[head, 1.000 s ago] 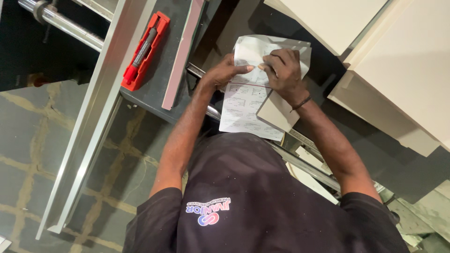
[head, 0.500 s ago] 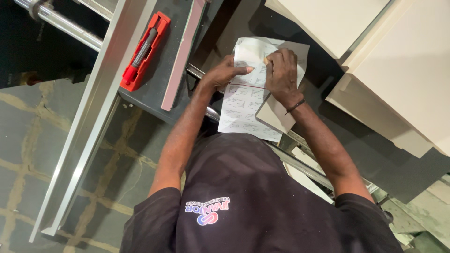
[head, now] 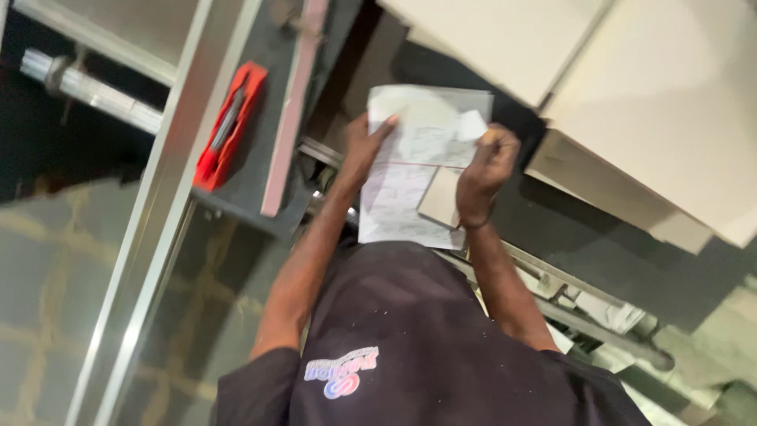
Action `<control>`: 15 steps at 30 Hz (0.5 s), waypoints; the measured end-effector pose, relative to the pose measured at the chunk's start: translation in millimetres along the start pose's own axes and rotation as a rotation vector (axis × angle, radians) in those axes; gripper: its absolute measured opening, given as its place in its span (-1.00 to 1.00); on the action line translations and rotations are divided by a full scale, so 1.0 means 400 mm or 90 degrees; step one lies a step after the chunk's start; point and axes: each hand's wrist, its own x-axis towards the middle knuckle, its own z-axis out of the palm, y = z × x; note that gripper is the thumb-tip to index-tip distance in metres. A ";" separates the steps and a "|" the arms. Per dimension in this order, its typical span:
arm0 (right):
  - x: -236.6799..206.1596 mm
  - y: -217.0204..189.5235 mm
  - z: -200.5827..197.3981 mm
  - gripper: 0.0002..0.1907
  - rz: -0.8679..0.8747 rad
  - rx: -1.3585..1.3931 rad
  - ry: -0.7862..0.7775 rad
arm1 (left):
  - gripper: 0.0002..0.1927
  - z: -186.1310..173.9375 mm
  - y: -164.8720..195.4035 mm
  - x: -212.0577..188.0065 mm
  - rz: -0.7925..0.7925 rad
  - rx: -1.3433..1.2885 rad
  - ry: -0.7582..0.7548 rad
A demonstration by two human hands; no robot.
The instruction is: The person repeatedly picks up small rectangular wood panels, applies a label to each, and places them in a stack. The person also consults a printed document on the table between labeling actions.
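I hold a white sheet of paper (head: 410, 185) with printed drawings in front of my dark shirt. My left hand (head: 364, 148) grips its left edge, thumb on top. At the sheet's right edge, my right hand (head: 485, 167) pinches it, with a small white slip (head: 471, 125) at the fingertips. A small beige square piece (head: 440, 197) lies against the lower part of the sheet beside my right wrist. A thin red line runs across the paper between both hands.
A red utility tool (head: 229, 126) lies on a dark shelf (head: 260, 177) at the left, beside pale metal frame rails (head: 162, 229). Large cream panels (head: 662, 102) fill the upper right. A metal bar (head: 87, 88) crosses the upper left. A patterned floor (head: 47, 300) lies below.
My hands have moved apart to the sheet's two side edges and lifted it slightly. The right hand left the middle of the paper, and the view shifted a little.
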 end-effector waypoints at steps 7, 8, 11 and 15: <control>0.060 -0.019 -0.277 -0.85 0.050 0.311 0.136 | -0.37 0.058 0.073 -0.157 0.389 0.297 0.239; 0.116 -0.006 -0.373 -0.79 0.072 0.312 0.165 | -0.40 0.075 0.089 -0.173 0.395 0.321 0.190; 0.327 0.068 -0.649 -0.70 0.031 0.230 0.360 | -0.48 0.153 0.129 -0.180 0.424 0.382 0.038; 0.483 0.152 -0.848 -0.66 0.098 -0.027 0.557 | -0.40 0.326 0.166 -0.114 0.565 0.421 -0.133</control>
